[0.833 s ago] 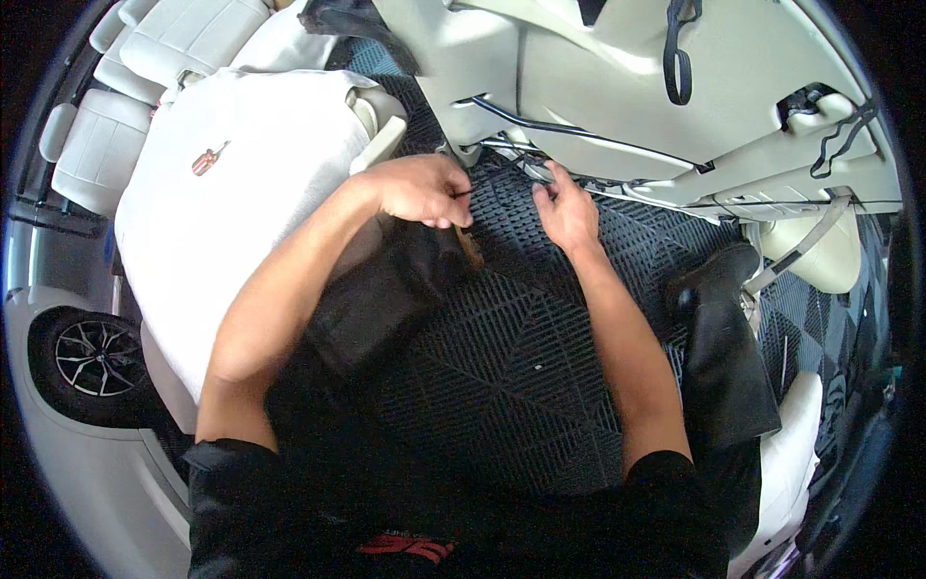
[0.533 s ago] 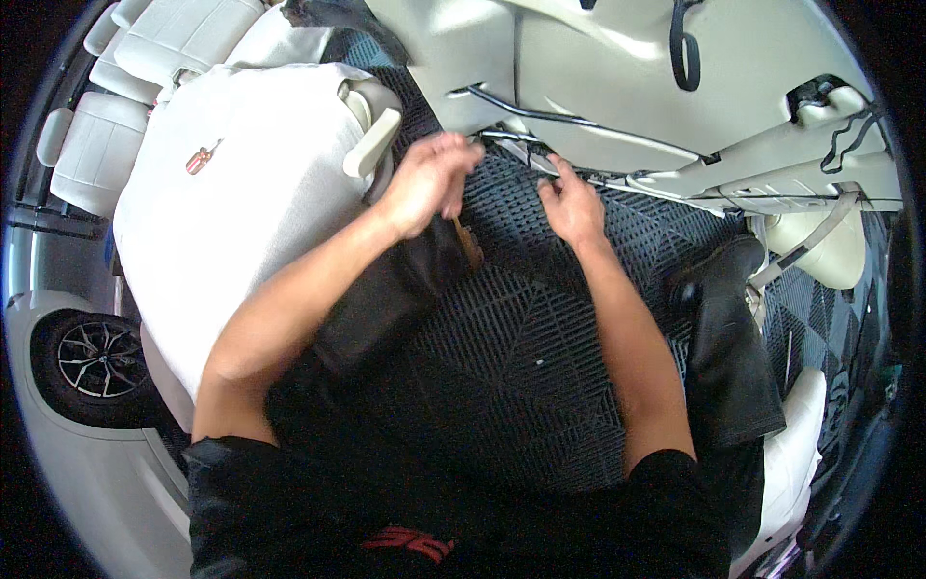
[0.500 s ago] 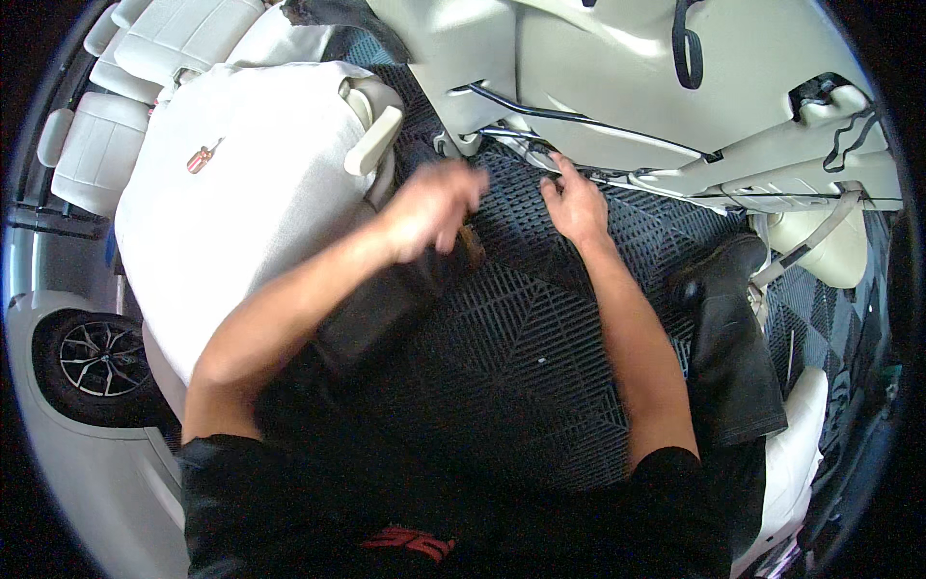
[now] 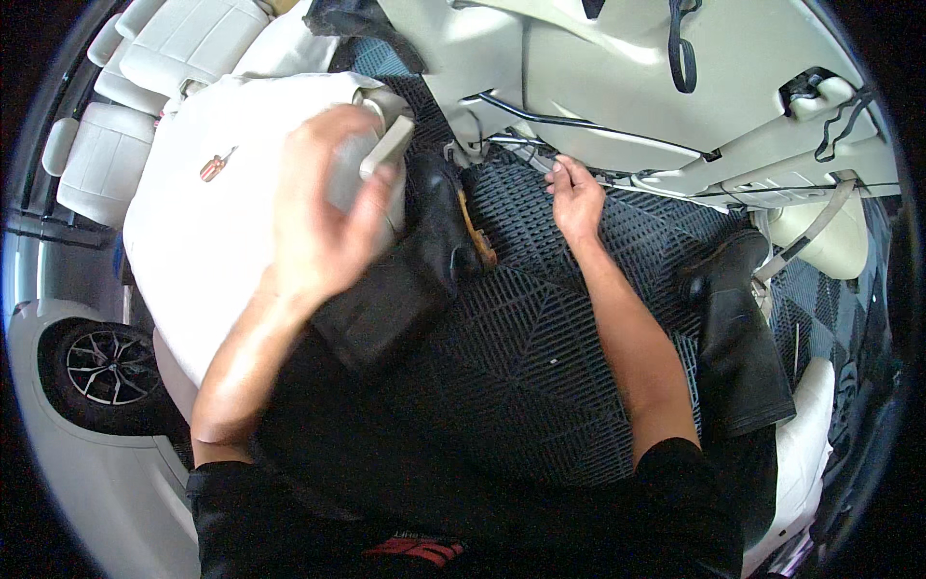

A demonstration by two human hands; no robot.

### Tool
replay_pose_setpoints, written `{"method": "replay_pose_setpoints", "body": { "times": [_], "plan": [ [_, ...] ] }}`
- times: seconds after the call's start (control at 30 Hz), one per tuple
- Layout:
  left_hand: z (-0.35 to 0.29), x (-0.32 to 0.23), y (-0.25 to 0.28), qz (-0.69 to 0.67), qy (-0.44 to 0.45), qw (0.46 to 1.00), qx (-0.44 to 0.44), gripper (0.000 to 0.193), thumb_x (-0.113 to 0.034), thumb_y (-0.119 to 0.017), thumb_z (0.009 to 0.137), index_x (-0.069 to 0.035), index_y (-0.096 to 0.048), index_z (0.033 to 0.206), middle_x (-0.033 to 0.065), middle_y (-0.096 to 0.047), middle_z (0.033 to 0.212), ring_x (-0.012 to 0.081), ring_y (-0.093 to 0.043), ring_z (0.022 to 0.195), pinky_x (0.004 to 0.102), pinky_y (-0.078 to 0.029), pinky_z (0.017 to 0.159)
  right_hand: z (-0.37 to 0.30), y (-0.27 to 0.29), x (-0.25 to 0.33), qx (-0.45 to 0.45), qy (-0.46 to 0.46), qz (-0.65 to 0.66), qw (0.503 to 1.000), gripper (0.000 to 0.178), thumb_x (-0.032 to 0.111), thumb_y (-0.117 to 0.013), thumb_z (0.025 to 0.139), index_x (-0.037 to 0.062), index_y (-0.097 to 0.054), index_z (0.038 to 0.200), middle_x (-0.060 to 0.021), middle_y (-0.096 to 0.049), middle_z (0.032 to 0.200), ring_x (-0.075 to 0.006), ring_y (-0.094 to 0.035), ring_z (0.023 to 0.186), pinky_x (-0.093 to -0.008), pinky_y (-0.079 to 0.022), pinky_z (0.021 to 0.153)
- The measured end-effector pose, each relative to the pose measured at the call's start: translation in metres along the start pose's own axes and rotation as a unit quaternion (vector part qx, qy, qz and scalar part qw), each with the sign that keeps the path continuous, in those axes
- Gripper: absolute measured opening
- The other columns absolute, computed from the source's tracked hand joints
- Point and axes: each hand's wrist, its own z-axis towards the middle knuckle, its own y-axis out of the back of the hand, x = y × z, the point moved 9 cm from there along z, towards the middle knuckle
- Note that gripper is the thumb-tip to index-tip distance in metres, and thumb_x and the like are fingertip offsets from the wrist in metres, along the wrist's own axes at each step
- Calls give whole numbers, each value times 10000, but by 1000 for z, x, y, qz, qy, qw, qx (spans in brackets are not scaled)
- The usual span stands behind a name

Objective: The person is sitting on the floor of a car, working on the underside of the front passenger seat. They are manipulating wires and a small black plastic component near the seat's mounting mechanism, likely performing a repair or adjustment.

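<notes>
My left hand (image 4: 323,207) is over the white seat cover (image 4: 241,106), slightly smeared by motion. Its thumb stands apart from the fingers, and it holds nothing that I can see. Just beyond the thumb is a beige lever (image 4: 388,148) on the seat's side. A small screwdriver (image 4: 216,166) with an orange-red handle lies on the cover, left of that hand. My right hand (image 4: 579,201) is by the lower edge of the beige trim panel (image 4: 617,87). Its thumb and forefinger are pinched together; what is between them, if anything, is too small to make out.
Dark ribbed matting (image 4: 531,328) covers the floor. A black shoe (image 4: 446,222) with a tan sole edge is at centre left, another black shoe (image 4: 719,261) at right. A black strip (image 4: 588,125) crosses the panel. White seats (image 4: 101,159) and a car wheel (image 4: 111,367) are at left.
My left hand has moved left, from above the floor matting to over the seat cover. My right hand has stayed by the panel edge, its fingers drawing together into a pinch.
</notes>
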Motion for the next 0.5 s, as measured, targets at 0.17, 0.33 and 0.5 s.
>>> {"method": "replay_pose_setpoints", "body": {
  "times": [0.17,0.33,0.5],
  "plan": [
    [-38,-27,-140,-263,23,915,305,163,-127,-636,842,-13,-662,956,160,-660,908,317,-652,893,397,-506,841,4,17,-7,-81,87,-30,992,157,63,-631,903,-20,-688,1024,-95,-719,852,-139,-672,752,-274,-526,730],
    [-92,42,-282,-436,421,697,383,307,-196,-508,955,-8,-633,1162,91,-678,945,138,-626,710,273,-516,653,4,9,-18,-92,83,4,992,188,108,-652,887,9,-688,1043,-142,-717,869,-174,-680,759,-308,-530,749],
    [-75,46,-355,-570,517,595,231,483,-180,-492,944,-64,-433,1408,88,-650,1108,163,-611,936,322,-497,745,5,8,-12,-9,33,-119,992,228,114,-649,900,-16,-645,1087,-143,-719,885,-196,-694,799,-306,-533,729]
  ]
}}
